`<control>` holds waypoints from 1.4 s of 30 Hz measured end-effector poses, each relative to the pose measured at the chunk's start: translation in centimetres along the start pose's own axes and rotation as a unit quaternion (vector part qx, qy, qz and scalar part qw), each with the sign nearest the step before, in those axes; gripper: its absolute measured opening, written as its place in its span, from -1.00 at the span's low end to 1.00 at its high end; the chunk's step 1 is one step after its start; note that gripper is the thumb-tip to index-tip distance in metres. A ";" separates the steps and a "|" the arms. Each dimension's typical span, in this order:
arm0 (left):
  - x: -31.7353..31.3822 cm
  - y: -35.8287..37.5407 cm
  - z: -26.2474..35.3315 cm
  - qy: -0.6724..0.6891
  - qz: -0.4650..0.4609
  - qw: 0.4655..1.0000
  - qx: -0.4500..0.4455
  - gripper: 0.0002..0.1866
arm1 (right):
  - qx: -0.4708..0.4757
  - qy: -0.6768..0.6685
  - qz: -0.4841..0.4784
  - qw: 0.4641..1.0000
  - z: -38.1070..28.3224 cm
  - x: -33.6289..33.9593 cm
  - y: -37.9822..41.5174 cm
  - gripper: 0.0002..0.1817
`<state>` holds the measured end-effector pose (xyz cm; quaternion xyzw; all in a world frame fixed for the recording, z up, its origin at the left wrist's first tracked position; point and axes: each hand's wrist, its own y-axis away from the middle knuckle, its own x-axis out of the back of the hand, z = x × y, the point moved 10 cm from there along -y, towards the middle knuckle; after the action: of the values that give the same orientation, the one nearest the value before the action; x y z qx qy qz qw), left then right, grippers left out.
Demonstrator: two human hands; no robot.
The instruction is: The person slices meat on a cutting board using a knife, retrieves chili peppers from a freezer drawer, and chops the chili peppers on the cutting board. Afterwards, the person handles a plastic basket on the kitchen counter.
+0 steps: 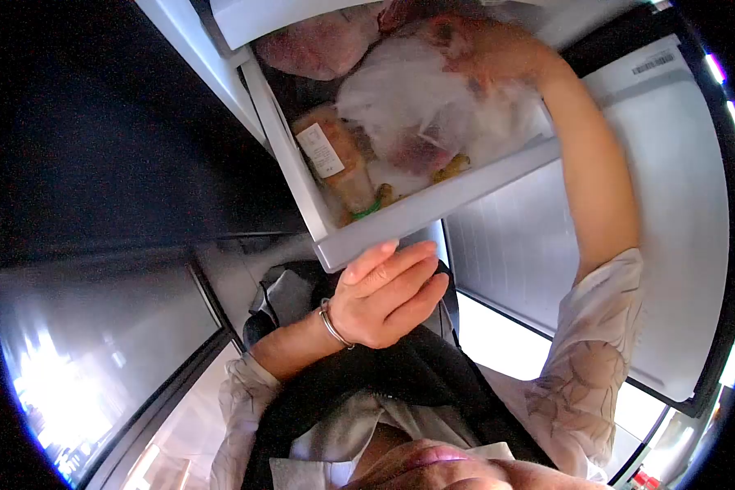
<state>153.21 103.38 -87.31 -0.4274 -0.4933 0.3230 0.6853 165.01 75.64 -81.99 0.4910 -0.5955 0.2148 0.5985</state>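
Observation:
A freezer drawer (441, 192) is pulled out toward me, full of bagged food. My left hand (392, 294), with a metal bracelet at the wrist, is at the drawer's front edge, its fingers bent and their tips against it. Deep inside the drawer, my right hand (486, 53) grips a white, cloudy plastic bag (408, 90); some of its fingers are blurred. Beside that bag lies a labelled pack of orange-brown food (331, 155). A dark red item (420, 151) shows through plastic near the front. Pinkish bagged food (322, 41) sits at the back left.
The open refrigerator door (661, 180) stands to my right, close to my right arm. A dark panel (131, 122) fills the left side. Another white drawer front or shelf edge (278, 16) overhangs the back of the open drawer. A green tie (367, 208) lies at the drawer's front corner.

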 end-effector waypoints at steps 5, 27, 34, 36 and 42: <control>8.1 -7.7 9.0 0.059 0.047 0.994 0.078 -0.82 | 0.214 0.222 0.134 0.942 -11.4 7.4 17.3 -0.49; 27.6 -20.2 26.5 -0.152 0.028 0.967 0.201 -0.69 | 0.361 -0.155 0.207 0.896 -22.4 12.2 57.4 -0.73; 32.7 -25.9 33.2 0.018 0.216 0.938 0.271 -0.87 | 0.178 -0.080 0.222 0.955 -11.3 15.3 56.4 -0.41; 33.3 -28.7 36.2 0.056 0.267 0.913 0.305 -0.88 | 0.147 -0.045 0.245 0.957 -9.9 17.3 60.4 -0.37; 31.1 -34.4 52.1 -0.014 0.101 0.987 0.127 -0.84 | 0.174 -0.619 0.042 0.764 -8.0 20.4 68.8 -0.39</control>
<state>113.81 129.54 -36.05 -0.3797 -0.4121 0.4563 0.6912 115.10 105.00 -38.80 0.5874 -0.8092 -0.0107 -0.0063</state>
